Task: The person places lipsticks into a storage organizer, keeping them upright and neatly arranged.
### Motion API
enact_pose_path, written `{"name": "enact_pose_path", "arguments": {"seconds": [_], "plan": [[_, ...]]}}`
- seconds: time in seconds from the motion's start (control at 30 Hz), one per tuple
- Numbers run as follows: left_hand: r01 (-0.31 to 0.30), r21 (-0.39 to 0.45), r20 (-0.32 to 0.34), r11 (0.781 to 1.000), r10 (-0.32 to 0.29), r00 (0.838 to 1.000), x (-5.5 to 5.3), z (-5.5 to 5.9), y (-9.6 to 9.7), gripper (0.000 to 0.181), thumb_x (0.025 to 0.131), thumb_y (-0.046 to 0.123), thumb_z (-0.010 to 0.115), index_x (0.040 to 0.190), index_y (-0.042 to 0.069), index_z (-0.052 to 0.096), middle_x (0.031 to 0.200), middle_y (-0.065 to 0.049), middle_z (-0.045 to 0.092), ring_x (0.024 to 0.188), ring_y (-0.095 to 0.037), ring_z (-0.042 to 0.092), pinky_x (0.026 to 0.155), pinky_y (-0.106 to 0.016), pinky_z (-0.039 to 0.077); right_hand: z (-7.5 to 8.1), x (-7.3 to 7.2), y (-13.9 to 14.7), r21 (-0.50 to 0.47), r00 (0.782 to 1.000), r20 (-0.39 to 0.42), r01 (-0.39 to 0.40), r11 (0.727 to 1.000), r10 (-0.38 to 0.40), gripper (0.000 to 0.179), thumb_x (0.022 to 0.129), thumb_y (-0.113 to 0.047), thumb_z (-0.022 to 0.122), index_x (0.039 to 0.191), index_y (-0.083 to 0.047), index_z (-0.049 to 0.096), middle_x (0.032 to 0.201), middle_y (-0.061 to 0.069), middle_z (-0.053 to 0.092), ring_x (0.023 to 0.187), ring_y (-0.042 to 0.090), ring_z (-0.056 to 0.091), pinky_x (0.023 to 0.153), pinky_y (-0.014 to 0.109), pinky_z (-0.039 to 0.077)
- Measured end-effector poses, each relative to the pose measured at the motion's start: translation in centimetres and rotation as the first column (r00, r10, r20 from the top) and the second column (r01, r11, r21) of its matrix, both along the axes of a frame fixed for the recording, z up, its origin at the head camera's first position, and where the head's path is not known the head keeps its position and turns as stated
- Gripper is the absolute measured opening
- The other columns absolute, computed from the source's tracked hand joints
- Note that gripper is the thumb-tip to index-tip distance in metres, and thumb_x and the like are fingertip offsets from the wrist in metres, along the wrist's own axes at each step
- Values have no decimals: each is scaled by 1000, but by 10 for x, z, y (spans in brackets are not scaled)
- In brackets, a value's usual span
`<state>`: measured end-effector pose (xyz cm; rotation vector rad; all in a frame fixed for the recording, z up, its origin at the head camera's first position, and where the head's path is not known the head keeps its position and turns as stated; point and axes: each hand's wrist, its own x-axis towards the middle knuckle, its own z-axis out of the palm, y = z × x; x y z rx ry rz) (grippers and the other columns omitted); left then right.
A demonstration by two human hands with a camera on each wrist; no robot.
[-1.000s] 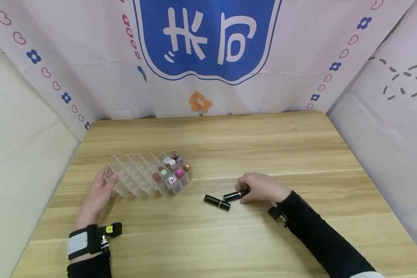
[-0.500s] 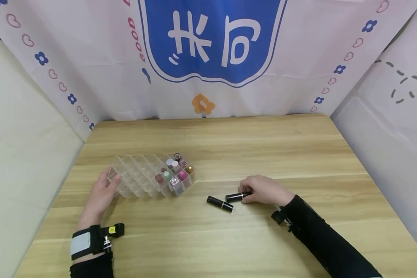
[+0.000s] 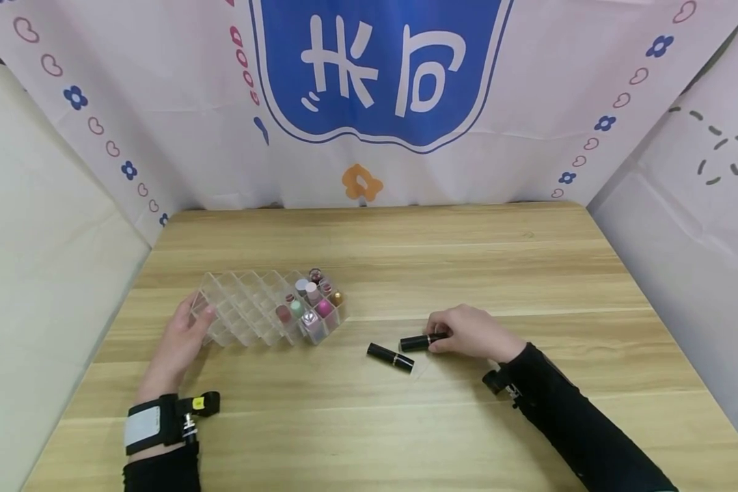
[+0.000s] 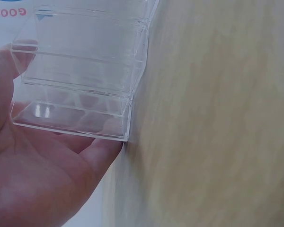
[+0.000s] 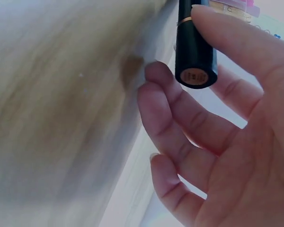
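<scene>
My left hand (image 3: pixel 181 342) holds the left end of a clear lipstick organizer (image 3: pixel 227 311), thumb on the near side. In the left wrist view, the hand wraps the end of the clear organizer (image 4: pixel 85 87), with fingers beneath and behind it. My right hand (image 3: pixel 473 333) pinches one end of a black lipstick tube (image 3: pixel 414 343) with a thin gold band. Seen from the right wrist, the thumb presses the black lipstick (image 5: pixel 194 56) while the other fingers curl loosely below. A second black lipstick (image 3: pixel 390 357) lies on the table just left of it.
Small cosmetic bottles and tubes (image 3: pixel 311 294) in pink, mint, white and gold fill the organizer's right-hand slots. Beneath everything is a wood-grain table (image 3: pixel 369 437). A white cloth with a blue emblem (image 3: pixel 381 75) hangs behind it, and pale cloths flank both sides.
The right hand has shifted the pinched lipstick slightly up and away from the second one. The left hand keeps its hold on the organizer. The head view has moved a little.
</scene>
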<state>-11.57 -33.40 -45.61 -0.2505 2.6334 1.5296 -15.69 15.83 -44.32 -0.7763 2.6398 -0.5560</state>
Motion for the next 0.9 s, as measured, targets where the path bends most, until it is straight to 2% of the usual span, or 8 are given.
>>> {"name": "enact_pose_path", "arguments": {"seconds": [0.2, 0.53, 0.77, 0.9], "plan": [[2, 2, 4, 1000, -2, 1000, -1, -1, -1, 72, 105, 46, 35, 159, 10, 3, 163, -26, 10, 144, -55, 18, 111, -74, 20, 5, 1, -2, 3, 1000, 1, 22, 1000, -22, 15, 86, -32, 75, 98, -25, 69, 75, -9, 60, 65, 9, 49, 59, 24, 38], [-4, 10, 1, 1000, 4, 1000, -1, -1, 0, 72, 105, 46, 35, 159, 10, 3, 163, -25, 9, 146, -54, 16, 112, -73, 18, 10, 1, -2, -19, 999, -34, 17, 1000, -18, 18, 86, -33, 75, 101, -25, 70, 76, -9, 62, 62, 8, 48, 56, 23, 37], [3, 13, 4, 1000, -3, 1000, 0, 0, 1, 73, 105, 46, 35, 159, 9, 2, 163, -25, 9, 145, -54, 17, 111, -73, 21, 14, -1, -2, -60, 994, -111, 8, 998, -14, 19, 85, -32, 76, 101, -22, 71, 69, -10, 59, 57, 5, 44, 52, 20, 34], [2, 12, 13, 1000, -2, 1000, 0, 1, 1, 72, 105, 46, 34, 159, 11, 2, 164, -25, 8, 145, -54, 17, 110, -74, 21, 17, -4, -5, -99, 988, -151, 9, 995, -24, 20, 86, -31, 75, 102, -20, 73, 76, -10, 65, 61, 5, 47, 55, 21, 37]]}}
